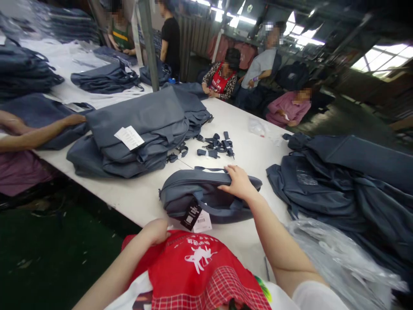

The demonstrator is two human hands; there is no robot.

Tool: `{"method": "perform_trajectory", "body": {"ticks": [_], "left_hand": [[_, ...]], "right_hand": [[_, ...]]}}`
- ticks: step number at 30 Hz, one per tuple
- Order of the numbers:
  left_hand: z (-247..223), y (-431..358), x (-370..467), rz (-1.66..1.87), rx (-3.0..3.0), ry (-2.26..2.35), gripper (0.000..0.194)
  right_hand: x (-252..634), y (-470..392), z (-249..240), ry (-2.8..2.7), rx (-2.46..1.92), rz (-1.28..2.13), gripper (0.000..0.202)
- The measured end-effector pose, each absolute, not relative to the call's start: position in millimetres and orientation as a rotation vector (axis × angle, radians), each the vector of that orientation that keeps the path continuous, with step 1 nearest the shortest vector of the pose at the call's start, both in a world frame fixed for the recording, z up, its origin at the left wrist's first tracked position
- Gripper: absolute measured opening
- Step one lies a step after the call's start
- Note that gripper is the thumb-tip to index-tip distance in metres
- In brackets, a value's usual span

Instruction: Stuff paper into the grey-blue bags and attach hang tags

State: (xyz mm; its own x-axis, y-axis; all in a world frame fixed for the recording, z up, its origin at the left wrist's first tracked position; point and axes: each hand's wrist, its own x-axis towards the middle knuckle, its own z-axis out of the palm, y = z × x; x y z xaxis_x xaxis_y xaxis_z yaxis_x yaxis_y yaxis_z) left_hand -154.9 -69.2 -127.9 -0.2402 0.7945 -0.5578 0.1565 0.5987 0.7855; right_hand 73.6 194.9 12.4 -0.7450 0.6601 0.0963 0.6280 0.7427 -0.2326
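A dark blue-grey bag (180, 187) lies on the white table in front of me, with a zip along its upper side and carry handles. My right hand (240, 183) grips its top edge, thumb on the near side and fingers over the far side. From the handle hang a black tag (191, 215) and a white tag (203, 221). My left hand (157, 231) is curled closed at the edge of my red apron (180, 249), left of the tags. Its fingertips are partly hidden, and what they hold cannot be made out.
Bundled straps (219, 144) lie beyond the bag. Stacked dark bags (138, 112) stand left, more bags (329, 172) right, above clear plastic wrapping (332, 249). A co-worker's arm (48, 133) reaches in from the left. Several people work around the table (232, 114), near a metal post (149, 43).
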Motion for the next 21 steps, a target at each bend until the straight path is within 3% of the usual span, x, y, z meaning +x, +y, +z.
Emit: {"method": "perform_trajectory", "body": {"ticks": [5, 8, 12, 16, 18, 20, 21], "left_hand": [[-121, -79, -161, 0.659, 0.991, 1.937, 0.017], [-102, -74, -161, 0.904, 1.037, 2.169, 0.009], [-54, -30, -144, 1.251, 1.249, 1.988, 0.036], [-29, 22, -95, 1.034, 1.663, 1.534, 0.071], [-36, 34, -66, 0.874, 1.781, 1.434, 0.051], [-47, 38, -44, 0.738, 1.889, 1.403, 0.010], [-52, 38, -36, 0.680, 1.956, 1.383, 0.007]], "right_hand": [[72, 174, -2, -3.123, -1.124, 0.120, 0.039], [82, 141, -7, -3.087, -1.163, 0.056, 0.041], [98, 108, -12, -3.037, -1.179, 0.123, 0.046], [125, 87, -8, -3.053, -1.198, 0.312, 0.037], [144, 76, -3, -3.082, -1.205, 0.443, 0.029], [162, 64, -1, -3.086, -1.224, 0.573, 0.023], [170, 59, -1, -3.065, -1.245, 0.628, 0.021]]}}
